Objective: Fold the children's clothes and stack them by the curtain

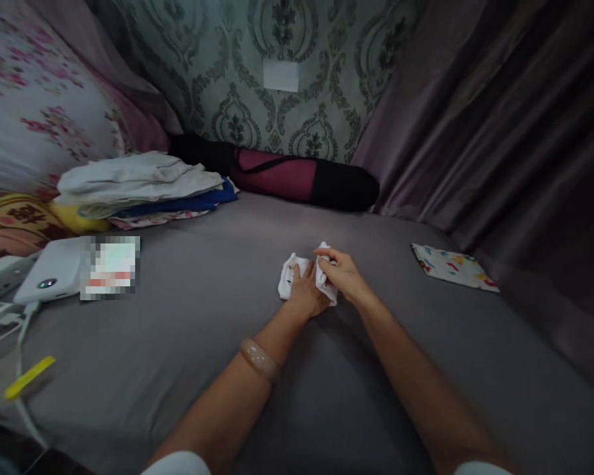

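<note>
A small white cloth [286, 282] with a few dark marks lies partly folded on the grey bed sheet. My left hand [307, 290] rests flat on its middle, fingers spread, holding nothing. Between the thumb and fingers of my right hand [345, 274], the cloth's right part is pinched and lifted, folding over beside my left hand. Much of the cloth is hidden under both hands, so its exact shape is unclear. A pale bangle [260, 358] circles my left wrist.
Folded clothes [138, 178] are stacked at the back left, near a long black and maroon bag [277, 173] against the wall. A white device [54, 267] with cables sits at left. To the right lies a folded patterned cloth [455, 267], close to the curtain [455, 132].
</note>
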`<state>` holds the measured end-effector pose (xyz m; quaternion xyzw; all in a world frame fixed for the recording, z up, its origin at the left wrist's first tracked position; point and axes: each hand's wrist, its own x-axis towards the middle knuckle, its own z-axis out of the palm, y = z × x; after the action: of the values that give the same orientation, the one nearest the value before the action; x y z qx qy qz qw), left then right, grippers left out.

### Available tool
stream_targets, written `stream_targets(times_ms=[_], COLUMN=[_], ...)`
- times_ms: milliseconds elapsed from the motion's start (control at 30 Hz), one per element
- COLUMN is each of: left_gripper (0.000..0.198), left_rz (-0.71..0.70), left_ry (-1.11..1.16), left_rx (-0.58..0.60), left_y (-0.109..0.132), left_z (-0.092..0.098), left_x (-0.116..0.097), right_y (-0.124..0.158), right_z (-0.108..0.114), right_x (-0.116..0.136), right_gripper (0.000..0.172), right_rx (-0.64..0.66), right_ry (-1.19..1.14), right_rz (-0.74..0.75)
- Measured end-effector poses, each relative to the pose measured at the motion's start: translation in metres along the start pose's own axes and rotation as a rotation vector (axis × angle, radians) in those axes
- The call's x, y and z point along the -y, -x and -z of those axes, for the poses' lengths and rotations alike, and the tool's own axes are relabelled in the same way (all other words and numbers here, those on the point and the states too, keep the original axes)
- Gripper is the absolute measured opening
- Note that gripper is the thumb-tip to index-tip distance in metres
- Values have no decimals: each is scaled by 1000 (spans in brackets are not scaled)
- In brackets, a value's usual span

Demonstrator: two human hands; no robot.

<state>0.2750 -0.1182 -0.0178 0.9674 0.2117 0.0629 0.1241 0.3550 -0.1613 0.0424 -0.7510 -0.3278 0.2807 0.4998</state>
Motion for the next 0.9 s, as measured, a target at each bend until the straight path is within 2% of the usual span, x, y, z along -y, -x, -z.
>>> stream_targets(times_ms=[100,200,300,367,467,567,667,767,900], left_gripper=[53,42,31,26,22,22,20,21,24], left_rz=[28,89,255,386,524,582,590,622,636], left_ry=[77,188,370,576,937,1123,1117,1075,1069], left_rx=[-98,-217,-343,-381,-275,-220,-244,-226,-199], left_y=[2,4,6,6,5,3,3,2,3], left_z=[8,24,38,42,43,39,32,27,24], left_x=[6,21,45,61,75,81,84,87,89], right_y=[-3,-6,-9,-11,-12,-10,-6,-1,-1], right_z=[8,11,-2,-17,-38,-52,-60,-63,-62], right_x=[-2,-6,-11,-15,-19,-17,-13,-8,-7], right_gripper=[39,39,39,39,40,44,47,49,49], right_rx=[-49,-69,-26,11,7,-31,-27,40,92], right_ry=[-6,37,150,259,434,563,643,685,658], right_rz=[40,75,149,232,338,344,299,234,151])
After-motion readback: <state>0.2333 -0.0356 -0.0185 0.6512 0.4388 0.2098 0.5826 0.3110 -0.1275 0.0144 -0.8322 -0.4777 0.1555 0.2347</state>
